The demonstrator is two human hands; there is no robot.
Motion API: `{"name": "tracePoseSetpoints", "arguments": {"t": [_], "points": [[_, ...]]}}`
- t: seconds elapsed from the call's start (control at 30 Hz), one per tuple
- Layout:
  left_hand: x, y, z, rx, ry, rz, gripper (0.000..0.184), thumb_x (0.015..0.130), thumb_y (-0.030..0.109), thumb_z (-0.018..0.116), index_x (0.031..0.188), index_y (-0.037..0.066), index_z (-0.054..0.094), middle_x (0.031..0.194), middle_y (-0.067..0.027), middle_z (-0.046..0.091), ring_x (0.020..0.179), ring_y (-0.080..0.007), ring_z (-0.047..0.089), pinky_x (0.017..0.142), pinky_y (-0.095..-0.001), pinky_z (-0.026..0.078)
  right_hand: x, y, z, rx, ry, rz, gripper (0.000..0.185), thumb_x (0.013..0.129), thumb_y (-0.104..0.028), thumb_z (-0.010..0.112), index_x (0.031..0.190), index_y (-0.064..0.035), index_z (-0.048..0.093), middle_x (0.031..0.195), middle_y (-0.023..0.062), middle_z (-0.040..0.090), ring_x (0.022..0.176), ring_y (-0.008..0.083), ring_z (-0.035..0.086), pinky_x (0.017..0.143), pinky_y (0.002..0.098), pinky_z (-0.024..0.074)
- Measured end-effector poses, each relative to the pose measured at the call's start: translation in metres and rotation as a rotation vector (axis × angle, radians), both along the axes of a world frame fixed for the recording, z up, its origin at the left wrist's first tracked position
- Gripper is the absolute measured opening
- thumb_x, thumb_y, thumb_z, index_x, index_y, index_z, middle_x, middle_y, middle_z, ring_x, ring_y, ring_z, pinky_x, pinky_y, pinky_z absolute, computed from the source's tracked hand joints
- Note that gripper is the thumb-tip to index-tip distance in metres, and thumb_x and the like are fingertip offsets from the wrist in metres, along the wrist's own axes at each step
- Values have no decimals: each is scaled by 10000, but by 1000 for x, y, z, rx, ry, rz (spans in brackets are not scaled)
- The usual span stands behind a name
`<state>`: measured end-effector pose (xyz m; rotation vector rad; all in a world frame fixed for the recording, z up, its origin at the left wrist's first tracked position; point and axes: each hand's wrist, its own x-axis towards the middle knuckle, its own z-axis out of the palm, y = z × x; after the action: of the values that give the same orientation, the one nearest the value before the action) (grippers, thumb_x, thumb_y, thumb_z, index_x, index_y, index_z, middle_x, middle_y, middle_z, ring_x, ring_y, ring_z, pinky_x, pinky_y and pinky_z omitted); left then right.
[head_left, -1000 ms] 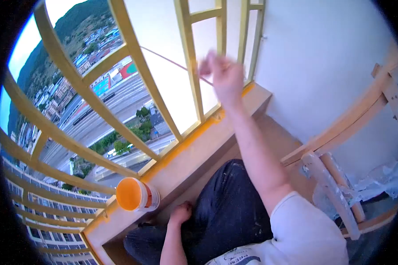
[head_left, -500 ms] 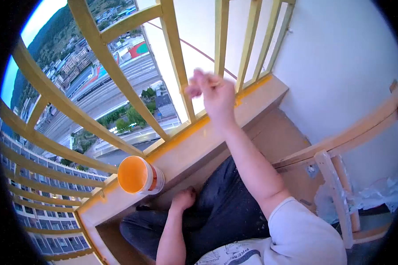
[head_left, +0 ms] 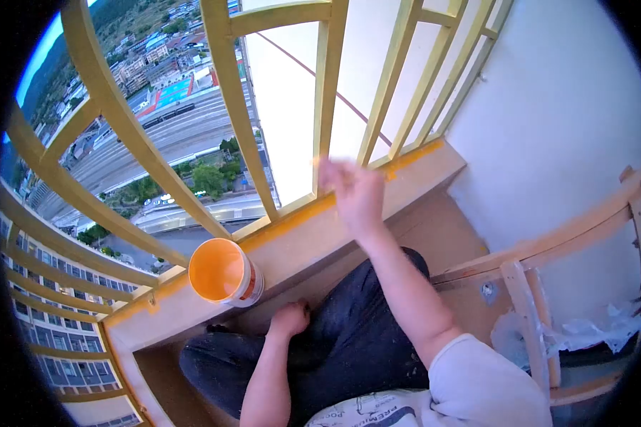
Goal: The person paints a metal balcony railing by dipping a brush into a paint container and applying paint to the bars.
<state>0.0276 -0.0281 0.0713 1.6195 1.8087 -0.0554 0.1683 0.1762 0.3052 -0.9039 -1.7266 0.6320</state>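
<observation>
My right hand (head_left: 360,196) is raised in front of the yellow railing bars (head_left: 327,92), close to the bar that meets the ledge behind it. Its fingers are pinched together and partly smeared by motion; whatever they hold is too blurred to make out. My left hand (head_left: 290,318) rests low by my crossed legs, fingers curled in, with no object showing from it. To its upper left, a white bucket (head_left: 253,285) with an orange inside stands tilted in view on the ledge (head_left: 292,245), apart from both hands. Orange paint marks run along the ledge at the foot of the bars.
A wooden frame (head_left: 541,245) stands at my right, with crumpled plastic sheeting (head_left: 584,334) behind its slats. A white wall (head_left: 555,121) closes off the right side. Beyond the railing lies a long drop to roads, trees and buildings.
My view has shifted, and the bars and ledge appear moved. The right hand sits lower in view, still pinched by the bars. My left hand stays beside my legs, and the bucket keeps its place.
</observation>
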Motion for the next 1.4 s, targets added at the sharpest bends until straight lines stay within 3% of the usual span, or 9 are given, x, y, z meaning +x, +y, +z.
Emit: {"name": "tracePoseSetpoints", "arguments": {"t": [0.1,0.2,0.4,0.47,0.6,0.73,0.87,1.03,1.4], "points": [[3,-5,7,-2,-20,14,329,963,292,510,1193,102,648,1151,-209,698,1063,-411,666,918,-527,538,-10,2,88,445,263,-32,204,983,-188,679,1049,-17,769,893,106,779,836,156,761,680,250,589],[2,-4,12,16,-8,5,327,962,284,507,1194,101,647,1140,-217,699,1069,-407,667,922,-533,537,-16,10,94,582,379,17,169,972,-152,684,1040,-21,766,912,101,779,857,157,757,713,253,583],[3,-4,15,25,-11,-8,313,946,271,537,1184,104,653,1132,-203,703,1074,-403,665,932,-536,531,20,-20,-57,86,-79,-42,324,1017,-307,636,986,-19,781,838,76,768,792,172,737,738,287,585],[4,-4,10,9,-10,-13,312,945,270,537,1182,103,650,1135,-202,702,1072,-400,667,926,-539,532,27,-25,-77,-589,-76,100,388,1017,-343,630,958,13,771,826,96,765,729,162,729,701,304,583],[5,-1,23,2,32,-27,312,941,269,540,1177,88,635,1132,-204,700,1057,-399,670,910,-542,535,9,5,-84,-612,128,205,444,1012,-373,632,915,43,753,775,113,753,667,147,719,661,299,578],[3,-1,11,14,-20,-11,316,935,262,547,1183,80,621,1111,-219,699,1040,-408,671,899,-545,537,46,34,-75,-219,-224,-222,461,1025,-378,610,875,38,739,720,109,729,642,121,707,613,256,564],[3,-2,15,29,-7,23,310,941,268,538,1175,81,622,1088,-231,699,1032,-425,666,894,-550,532,65,21,-80,-415,183,-20,427,1034,-358,598,959,38,737,751,118,726,657,144,712,635,261,581],[7,-4,21,-5,53,2,293,956,276,528,1138,76,641,1095,-232,694,1034,-429,660,887,-546,529,48,34,-94,-390,-129,46,343,1026,-261,589,917,28,739,710,120,733,624,172,724,619,286,561],[7,-2,22,46,20,24,288,967,300,537,1111,80,655,1035,-241,705,977,-443,671,871,-552,530,55,45,-98,-427,74,-71,409,1035,-274,587,826,56,708,647,94,698,563,139,688,537,278,554]]}}
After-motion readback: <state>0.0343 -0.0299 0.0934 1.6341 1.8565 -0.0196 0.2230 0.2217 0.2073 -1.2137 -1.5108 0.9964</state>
